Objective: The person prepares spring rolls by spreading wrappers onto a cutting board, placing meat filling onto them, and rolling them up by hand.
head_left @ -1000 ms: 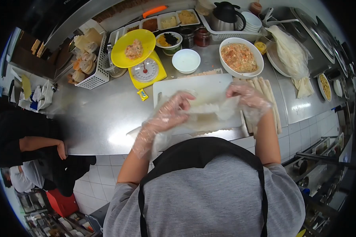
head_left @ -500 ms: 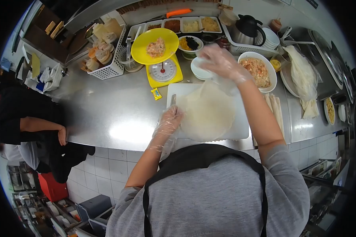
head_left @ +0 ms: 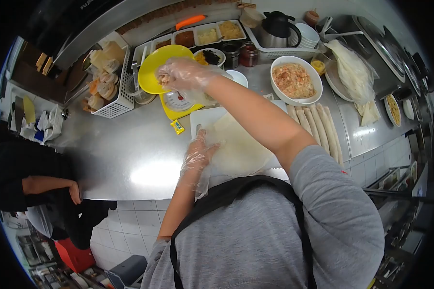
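Note:
My right hand (head_left: 184,74), in a clear plastic glove, is closed around a clump of pinkish minced filling (head_left: 165,79) over the yellow plate (head_left: 152,61). That plate rests on a yellow kitchen scale (head_left: 178,102), whose dial is partly hidden. My left hand (head_left: 200,151), gloved too, lies with fingers apart at the left edge of a thin round wrapper (head_left: 241,147). Under the wrapper is a white cutting board (head_left: 201,117). My right forearm covers part of both. A white bowl (head_left: 297,100) of the same filling stands to the right, with several rolled sticks (head_left: 318,126) below it.
Trays of ingredients (head_left: 207,35) line the back. A white basket of bottles (head_left: 115,103) stands left, and a steel jug (head_left: 276,32) back right. A small yellow packet (head_left: 177,126) lies beside the board. Another person's hand (head_left: 75,191) is at the counter's left edge.
My right hand has moved left from above the white bowls to the yellow plate and closed on the filling. My left hand's fingers have spread at the wrapper's edge. The view has shifted.

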Available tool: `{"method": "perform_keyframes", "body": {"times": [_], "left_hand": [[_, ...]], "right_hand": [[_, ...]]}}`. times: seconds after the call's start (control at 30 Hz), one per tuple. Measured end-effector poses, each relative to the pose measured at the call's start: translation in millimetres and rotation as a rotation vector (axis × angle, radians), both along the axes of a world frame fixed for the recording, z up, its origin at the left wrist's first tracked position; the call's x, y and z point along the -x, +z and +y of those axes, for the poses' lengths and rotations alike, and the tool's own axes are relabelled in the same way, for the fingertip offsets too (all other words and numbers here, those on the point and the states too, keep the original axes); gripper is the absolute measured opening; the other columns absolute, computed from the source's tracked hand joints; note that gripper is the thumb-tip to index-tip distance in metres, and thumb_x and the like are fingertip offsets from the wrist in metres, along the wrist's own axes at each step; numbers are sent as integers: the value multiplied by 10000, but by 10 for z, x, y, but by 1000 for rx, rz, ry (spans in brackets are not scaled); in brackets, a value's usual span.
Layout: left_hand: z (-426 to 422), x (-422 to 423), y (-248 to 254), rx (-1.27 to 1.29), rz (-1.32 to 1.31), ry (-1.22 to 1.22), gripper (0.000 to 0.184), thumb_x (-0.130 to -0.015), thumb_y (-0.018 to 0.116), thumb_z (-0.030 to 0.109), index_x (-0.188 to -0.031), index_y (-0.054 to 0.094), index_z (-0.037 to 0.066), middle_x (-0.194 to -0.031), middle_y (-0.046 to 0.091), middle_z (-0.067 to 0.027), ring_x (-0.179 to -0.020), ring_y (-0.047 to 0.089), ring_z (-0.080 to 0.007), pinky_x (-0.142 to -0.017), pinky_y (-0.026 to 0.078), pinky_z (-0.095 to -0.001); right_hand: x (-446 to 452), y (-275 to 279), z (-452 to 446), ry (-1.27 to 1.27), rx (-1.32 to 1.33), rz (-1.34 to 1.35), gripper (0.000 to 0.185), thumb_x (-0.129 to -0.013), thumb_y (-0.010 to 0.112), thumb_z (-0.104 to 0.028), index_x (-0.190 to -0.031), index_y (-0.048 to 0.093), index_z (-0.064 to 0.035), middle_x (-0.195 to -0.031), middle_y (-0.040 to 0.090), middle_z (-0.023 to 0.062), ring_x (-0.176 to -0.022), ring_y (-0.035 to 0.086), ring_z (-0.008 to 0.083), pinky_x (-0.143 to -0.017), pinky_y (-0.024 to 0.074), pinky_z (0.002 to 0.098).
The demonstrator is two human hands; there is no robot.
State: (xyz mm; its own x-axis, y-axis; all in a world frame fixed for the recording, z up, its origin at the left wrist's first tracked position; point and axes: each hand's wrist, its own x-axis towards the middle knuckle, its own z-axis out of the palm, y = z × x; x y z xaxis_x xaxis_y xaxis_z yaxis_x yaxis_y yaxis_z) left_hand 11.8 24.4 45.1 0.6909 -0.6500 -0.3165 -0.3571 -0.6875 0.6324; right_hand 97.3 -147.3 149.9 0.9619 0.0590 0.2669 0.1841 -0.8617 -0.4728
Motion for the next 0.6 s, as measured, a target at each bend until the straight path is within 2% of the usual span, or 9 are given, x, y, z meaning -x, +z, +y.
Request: {"method": "perform_keyframes", "body": {"times": [0.03,0.1,0.17,0.23,0.33,0.43,0.47,0.53,0.6], "left_hand": [[0,3,-3,-34,-16,13,732,-732,710,380,-1295,391,35,-1101,599,-247,-1032,586,-373,-881,452,-399],[18,-21,-124,7,-38,16,727,-731,712,371,-1295,393,42,-1093,606,-237,-1021,591,-371,-876,453,-399],[7,-36,-118,46,-62,16,721,-729,715,362,-1296,396,49,-1086,612,-228,-1010,596,-369,-871,455,-399],[-27,-27,12,-50,30,-1,718,-762,681,333,-1332,358,39,-1179,556,-257,-1083,546,-396,-917,433,-418],[17,-62,-156,-7,-64,-37,688,-765,678,318,-1317,374,43,-1179,560,-247,-1080,546,-397,-916,432,-418],[35,-49,-201,42,-105,-24,588,-741,705,299,-1213,445,64,-1059,619,-214,-988,596,-379,-844,459,-405],[40,-44,-203,43,-105,-26,588,-741,705,299,-1213,445,64,-1059,619,-214,-988,596,-379,-844,459,-405],[30,-40,-177,79,-116,-42,601,-746,702,298,-1233,434,69,-1063,616,-218,-988,597,-377,-843,460,-404],[19,-10,-63,69,-75,-41,619,-751,694,301,-1251,420,60,-1097,597,-237,-1016,578,-391,-867,450,-419]], "right_hand": [[185,54,-35,72,-95,-88,223,-766,643,-227,-959,627,-117,-963,629,105,-875,607,267,-772,472,368],[610,240,-121,147,-147,132,229,-765,652,-221,-957,620,-103,-937,624,111,-834,603,240,-758,467,348],[907,44,-276,333,-96,322,292,-771,668,-262,-1006,618,-96,-957,623,103,-851,595,221,-775,461,333],[1287,-68,-375,456,-199,412,418,-759,692,-350,-1074,611,-88,-1027,619,111,-932,592,242,-838,457,338],[1711,-116,-715,242,-44,356,542,-735,704,-437,-1145,595,-99,-1086,605,143,-1011,580,277,-898,447,344],[1816,-127,-1295,-602,-40,195,660,-718,692,-499,-1151,576,-14,-1164,588,181,-1113,542,318,-957,410,349],[1817,-138,-1411,-604,-40,195,660,-718,692,-499,-1151,576,-14,-1164,588,181,-1113,542,318,-957,410,349],[1800,-156,-1553,-898,-59,466,690,-677,733,-443,-1154,561,25,-1153,588,207,-1086,562,322,-933,430,345],[1752,-227,-1548,-904,-50,478,718,-640,755,-390,-1173,536,40,-1167,579,211,-1090,562,309,-932,431,353]]}}
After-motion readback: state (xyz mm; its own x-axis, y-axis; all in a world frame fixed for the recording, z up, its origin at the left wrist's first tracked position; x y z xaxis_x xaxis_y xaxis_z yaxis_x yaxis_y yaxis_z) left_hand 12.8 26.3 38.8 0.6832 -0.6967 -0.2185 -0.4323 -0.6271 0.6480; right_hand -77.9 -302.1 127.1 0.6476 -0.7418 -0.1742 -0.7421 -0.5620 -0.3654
